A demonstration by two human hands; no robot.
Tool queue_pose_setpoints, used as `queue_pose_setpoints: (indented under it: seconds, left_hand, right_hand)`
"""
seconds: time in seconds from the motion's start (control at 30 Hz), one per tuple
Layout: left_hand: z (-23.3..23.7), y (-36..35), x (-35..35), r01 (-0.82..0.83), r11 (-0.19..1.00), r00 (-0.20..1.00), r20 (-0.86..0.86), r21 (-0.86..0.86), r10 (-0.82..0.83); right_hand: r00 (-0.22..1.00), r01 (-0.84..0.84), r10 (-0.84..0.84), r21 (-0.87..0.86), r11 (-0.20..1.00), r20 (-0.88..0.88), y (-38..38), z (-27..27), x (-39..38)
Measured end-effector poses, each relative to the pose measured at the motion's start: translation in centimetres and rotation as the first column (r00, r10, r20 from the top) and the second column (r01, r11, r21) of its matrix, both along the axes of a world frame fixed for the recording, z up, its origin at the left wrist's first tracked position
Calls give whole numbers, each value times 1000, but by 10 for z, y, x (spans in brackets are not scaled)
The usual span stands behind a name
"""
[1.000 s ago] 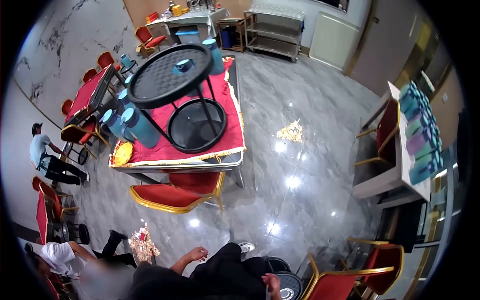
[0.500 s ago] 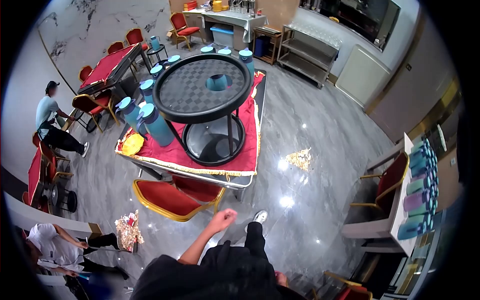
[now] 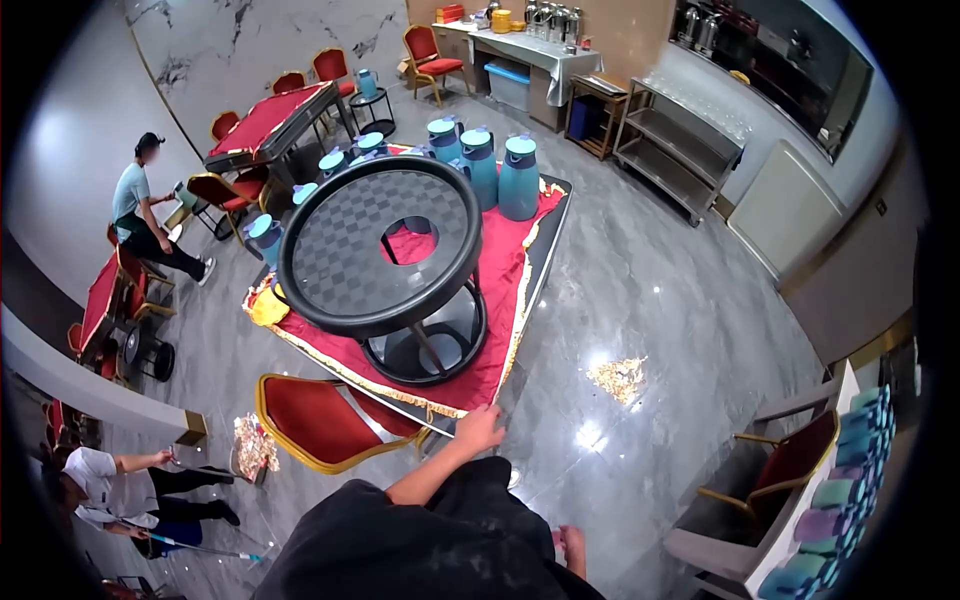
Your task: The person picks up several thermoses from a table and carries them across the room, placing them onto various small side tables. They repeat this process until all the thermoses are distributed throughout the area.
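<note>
Your left hand (image 3: pixel 480 432) is reaching the near corner of the dark-edged table (image 3: pixel 556 222), where half a second ago it was hanging over the floor just short of it. You are also seeing the hole in the black two-tier round stand (image 3: pixel 345 240) framing red cloth now, where it was framing a teal flask before.

Your left fingers are bending loosely at the fringe of the red tablecloth (image 3: pixel 497 352); you cannot tell from this view whether they are touching or pinching it. Your right hand (image 3: pixel 572 550) is hanging low beside your dark clothing, partly hidden, so you cannot tell whether its fingers are holding anything.

That stand is resting on the tablecloth, its checkered top covering much of the table. Teal vacuum flasks (image 3: pixel 519 180) are standing upright around its far and left sides, and a yellow item (image 3: pixel 268 306) is lying at the cloth's left corner. A red chair with a gold frame (image 3: pixel 320 420) is standing just beside the table's near edge, left of your hand. Debris (image 3: pixel 617 378) is lying on the floor to the right, and a white-shirted co-worker (image 3: pixel 108 482) is standing at lower left.
</note>
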State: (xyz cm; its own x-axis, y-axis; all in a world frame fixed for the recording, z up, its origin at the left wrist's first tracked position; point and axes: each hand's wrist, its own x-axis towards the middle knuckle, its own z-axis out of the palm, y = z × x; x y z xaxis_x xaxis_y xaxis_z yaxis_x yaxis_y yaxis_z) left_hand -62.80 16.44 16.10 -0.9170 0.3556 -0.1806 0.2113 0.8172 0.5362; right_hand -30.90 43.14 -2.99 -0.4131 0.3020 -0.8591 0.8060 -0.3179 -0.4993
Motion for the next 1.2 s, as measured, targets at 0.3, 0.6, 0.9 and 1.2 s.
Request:
queue_pose_setpoints:
  seconds: [0.3, 0.6, 0.9, 1.2]
  left_hand:
    - [-122, 13, -41, -122, 959, 992, -64, -256, 109]
    - [-128, 0, -22, -133, 979, 871, 454, -153, 189]
    - [-125, 1, 16, -351, 936, 833, 447, -31, 327]
    - [-123, 73, 95, -557, 714, 472, 545, -425, 693]
  right_hand:
    - [831, -538, 555, 227, 812, -17, 99, 21, -218]
    - [390, -800, 899, 412, 437, -198, 66, 62, -433]
    - [395, -829, 842, 253, 499, -368, 17, 4, -582]
    - [677, -654, 667, 160, 739, -312, 59, 46, -766]
